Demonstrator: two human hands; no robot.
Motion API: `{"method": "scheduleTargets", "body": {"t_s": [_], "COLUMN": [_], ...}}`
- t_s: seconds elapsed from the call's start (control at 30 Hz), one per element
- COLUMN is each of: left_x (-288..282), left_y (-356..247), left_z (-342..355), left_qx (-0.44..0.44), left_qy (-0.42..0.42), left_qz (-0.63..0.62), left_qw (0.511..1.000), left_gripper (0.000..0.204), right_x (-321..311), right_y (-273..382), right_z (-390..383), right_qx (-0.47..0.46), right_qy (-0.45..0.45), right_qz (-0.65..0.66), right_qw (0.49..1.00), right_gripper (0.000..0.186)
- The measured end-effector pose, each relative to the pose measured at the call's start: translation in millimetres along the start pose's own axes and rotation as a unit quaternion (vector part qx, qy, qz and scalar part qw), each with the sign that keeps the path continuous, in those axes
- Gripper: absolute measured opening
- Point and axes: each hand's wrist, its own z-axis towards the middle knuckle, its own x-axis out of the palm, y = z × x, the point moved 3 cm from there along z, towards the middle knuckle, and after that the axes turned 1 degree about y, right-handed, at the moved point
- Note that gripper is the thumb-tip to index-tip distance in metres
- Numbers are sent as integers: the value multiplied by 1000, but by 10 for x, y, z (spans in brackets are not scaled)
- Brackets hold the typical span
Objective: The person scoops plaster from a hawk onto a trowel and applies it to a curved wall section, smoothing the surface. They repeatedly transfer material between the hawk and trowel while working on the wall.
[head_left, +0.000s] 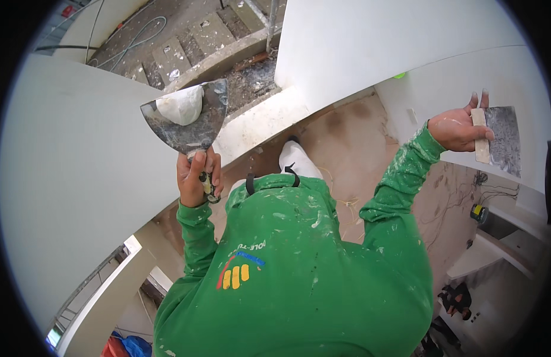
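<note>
Near the left-hand wall (pixel 79 160), the grip of the left hand (pixel 198 177) was wrapped round the handle of a fan-shaped putty knife (pixel 183 135) bearing a lump of white filler (pixel 181 106); keeping that blade level seemed wise, lest the lump slide. Farther right, the right hand (pixel 457 130) pinched a flat scraper (pixel 505 140) by its pale strip, where steady, even pressure would likely have served best.

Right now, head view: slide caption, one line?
Left hand holds a putty knife carrying white paste; right hand, a rectangular scraper.
</note>
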Motion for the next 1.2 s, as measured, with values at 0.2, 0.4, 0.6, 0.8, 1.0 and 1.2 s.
{"method": "scheduleTargets", "body": {"t_s": [0.2,0.4,0.6,0.8,1.0,1.2], "left_x": [58,155,406,379,23,-379], "left_y": [-233,-235,-158,-438,-710,-887], "left_z": [178,310,655,1198,1703,2545], "left_qx": [65,67,74,119,195,193], "left_qy": [-91,-127,-109,-63,-46,-4], "left_qz": [73,77,63,94,127,103], "left_qw": [991,987,989,986,971,976], "left_gripper": [20,19,20,18,18,16], "right_x": [370,299,325,337,522,727], "right_y": [-949,-1275,-1543,-1587,-1774,-1898], "right_z": [370,283,217,326,-12,-553], "right_qx": [-56,-28,11,-2,22,58], "right_qy": [-52,-30,-25,-33,-27,6], "right_qz": [13,-6,8,5,6,-89], "right_qw": [997,999,1000,999,999,994], "right_gripper": [56,55,53,52,50,48]}}
